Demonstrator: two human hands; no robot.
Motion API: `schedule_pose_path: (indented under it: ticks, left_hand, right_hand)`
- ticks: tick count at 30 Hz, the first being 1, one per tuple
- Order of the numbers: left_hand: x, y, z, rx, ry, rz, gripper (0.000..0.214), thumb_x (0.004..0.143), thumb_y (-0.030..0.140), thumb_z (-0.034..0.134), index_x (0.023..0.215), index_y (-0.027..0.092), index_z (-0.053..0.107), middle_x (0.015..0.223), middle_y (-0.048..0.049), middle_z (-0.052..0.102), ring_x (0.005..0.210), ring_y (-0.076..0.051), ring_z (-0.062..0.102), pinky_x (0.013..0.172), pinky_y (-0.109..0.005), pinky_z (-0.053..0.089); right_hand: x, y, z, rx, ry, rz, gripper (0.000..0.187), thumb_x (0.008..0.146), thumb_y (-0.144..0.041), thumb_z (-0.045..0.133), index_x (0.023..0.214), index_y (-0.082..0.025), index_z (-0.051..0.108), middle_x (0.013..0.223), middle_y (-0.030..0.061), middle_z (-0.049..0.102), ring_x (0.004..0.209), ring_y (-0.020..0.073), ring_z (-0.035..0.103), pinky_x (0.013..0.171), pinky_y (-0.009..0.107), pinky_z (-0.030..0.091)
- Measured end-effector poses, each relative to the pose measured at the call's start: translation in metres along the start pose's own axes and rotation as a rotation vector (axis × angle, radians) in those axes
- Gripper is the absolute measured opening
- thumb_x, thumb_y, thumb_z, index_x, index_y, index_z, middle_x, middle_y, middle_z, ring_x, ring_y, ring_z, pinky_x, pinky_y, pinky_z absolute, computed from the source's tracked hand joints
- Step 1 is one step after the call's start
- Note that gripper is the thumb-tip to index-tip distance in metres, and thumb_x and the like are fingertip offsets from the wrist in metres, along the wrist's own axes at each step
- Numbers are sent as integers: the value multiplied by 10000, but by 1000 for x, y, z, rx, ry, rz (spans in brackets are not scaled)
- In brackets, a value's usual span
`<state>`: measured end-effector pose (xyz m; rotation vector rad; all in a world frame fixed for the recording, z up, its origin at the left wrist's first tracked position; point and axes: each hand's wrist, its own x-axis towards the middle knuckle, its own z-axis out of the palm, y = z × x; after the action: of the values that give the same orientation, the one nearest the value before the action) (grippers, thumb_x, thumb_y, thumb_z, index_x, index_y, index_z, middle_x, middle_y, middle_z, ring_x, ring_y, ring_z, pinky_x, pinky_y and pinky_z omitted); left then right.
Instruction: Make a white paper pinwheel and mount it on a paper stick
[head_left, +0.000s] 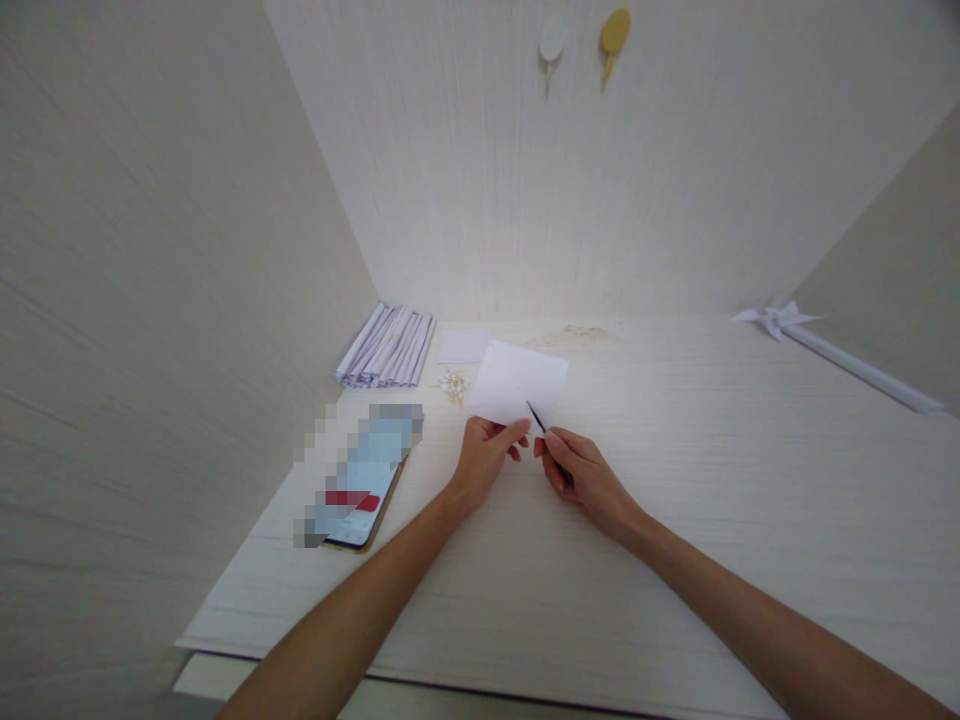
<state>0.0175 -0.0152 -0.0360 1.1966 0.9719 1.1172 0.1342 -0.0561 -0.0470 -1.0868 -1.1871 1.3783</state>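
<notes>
My left hand (486, 455) pinches the near edge of a white sheet of paper (517, 380), lifting it slightly off the pale wooden table (675, 500). My right hand (581, 470) is closed around a thin dark stick (536, 417), perhaps a skewer or pencil, whose tip lies against the sheet's near edge. The two hands are almost touching at the middle of the table.
A stack of white paper rolls (386, 347) lies at the back left, beside a small white sheet (463, 345) and a little pile of pale bits (454, 384). A phone (360, 480) lies at the left. A folded paper pinwheel on a stick (776, 320) rests at the right wall.
</notes>
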Motion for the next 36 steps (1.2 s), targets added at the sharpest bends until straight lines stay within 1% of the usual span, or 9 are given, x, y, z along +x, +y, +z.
schedule_pose_path:
  ticks: [7,18,24,36]
  left_hand:
    - [0,-1,-1,-34,-14,1,146,570,229,597,488,110,574,437,9,519,415,-77,459,378,-188,344]
    - [-1,0,0,-34,-60,7,129,575,210,589,487,117,576,443,7,537,427,-88,474,387,-195,348]
    - [-1,-1,-1,-27,-58,9,129,569,211,590,479,120,573,441,9,536,423,-89,474,385,-198,349]
    - [-2,-2,0,-23,-45,16,129,568,212,591,482,118,565,438,13,529,416,-85,467,384,-198,349]
  right_hand:
    - [0,-1,-1,10,-12,5,229,777,-346,404,666,-160,476,388,-89,351,292,26,241,276,146,155]
    - [0,1,-1,15,8,-7,243,766,-359,420,655,-152,481,392,-86,360,288,27,245,274,158,156]
    - [1,1,-1,45,0,8,228,761,-346,426,641,-156,466,378,-89,355,278,24,235,267,153,144]
    - [2,4,-1,19,12,-7,248,772,-356,402,637,-160,472,362,-92,343,282,28,233,271,155,147]
